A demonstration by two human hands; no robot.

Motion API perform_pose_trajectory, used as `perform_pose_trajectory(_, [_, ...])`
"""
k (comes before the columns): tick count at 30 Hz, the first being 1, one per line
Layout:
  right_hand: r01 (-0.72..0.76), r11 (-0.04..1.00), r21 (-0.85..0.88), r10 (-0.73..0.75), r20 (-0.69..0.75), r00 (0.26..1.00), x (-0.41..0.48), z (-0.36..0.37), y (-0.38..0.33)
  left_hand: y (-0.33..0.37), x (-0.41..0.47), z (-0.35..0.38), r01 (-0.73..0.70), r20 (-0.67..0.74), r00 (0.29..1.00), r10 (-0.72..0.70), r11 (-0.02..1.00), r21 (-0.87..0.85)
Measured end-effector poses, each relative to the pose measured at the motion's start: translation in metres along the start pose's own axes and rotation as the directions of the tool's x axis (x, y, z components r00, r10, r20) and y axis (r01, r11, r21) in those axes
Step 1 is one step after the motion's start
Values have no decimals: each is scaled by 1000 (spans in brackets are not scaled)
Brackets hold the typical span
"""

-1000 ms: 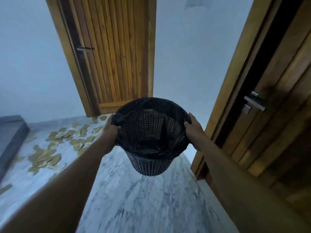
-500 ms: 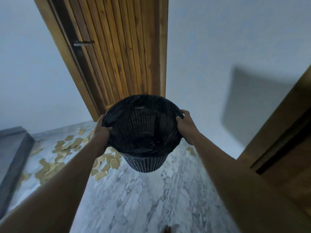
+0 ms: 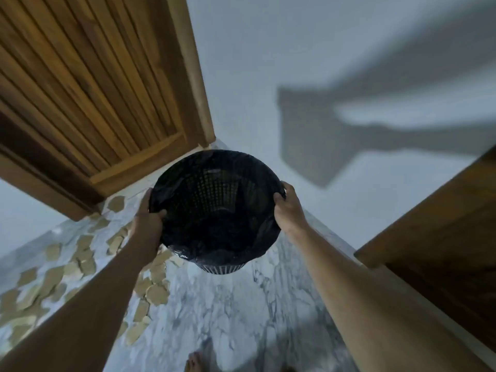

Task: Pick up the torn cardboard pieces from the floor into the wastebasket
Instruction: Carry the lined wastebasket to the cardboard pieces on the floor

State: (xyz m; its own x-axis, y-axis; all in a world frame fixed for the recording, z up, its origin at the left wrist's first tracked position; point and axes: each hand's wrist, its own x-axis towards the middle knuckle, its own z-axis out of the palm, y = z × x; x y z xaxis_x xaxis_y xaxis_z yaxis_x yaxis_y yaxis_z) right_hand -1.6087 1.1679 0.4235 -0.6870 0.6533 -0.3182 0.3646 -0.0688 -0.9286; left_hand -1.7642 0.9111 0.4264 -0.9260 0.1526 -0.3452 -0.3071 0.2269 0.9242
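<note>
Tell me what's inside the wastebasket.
A black plastic liner lines the wastebasket, whose mesh wall shows at the far side. No cardboard pieces are visible inside, but the bottom is too dark to be sure. The pieces in view lie on the floor.

Both hands, left [image 3: 146, 224] and right [image 3: 290, 210], hold wastebasket [image 3: 217, 208] rim above floor.

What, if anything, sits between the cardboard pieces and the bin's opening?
Nothing visible. The bin has no lid. But left hand and right hand both grip its rim, so neither is free for the pieces on the floor.
</note>
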Motion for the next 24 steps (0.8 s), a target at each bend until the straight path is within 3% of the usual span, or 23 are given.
perform_pose_trajectory(5, [-50,994,100,72,-220,973,53,14,65,-40,98,56,-2,205,979,-18,995,96])
perform_pose_trajectory(11, [-146,977,153,196,-396,897,120,16,189,-147,194,144,-26,401,915,-44,985,168])
perform_pose_trajectory(19, [-108,981,159,184,-620,763,200,-26,381,-313,263,283,-134,564,825,17,977,167])
perform_pose_trajectory(24, [-113,982,152,187,-693,696,212,-55,484,-406,274,365,-118,641,768,6,984,132])
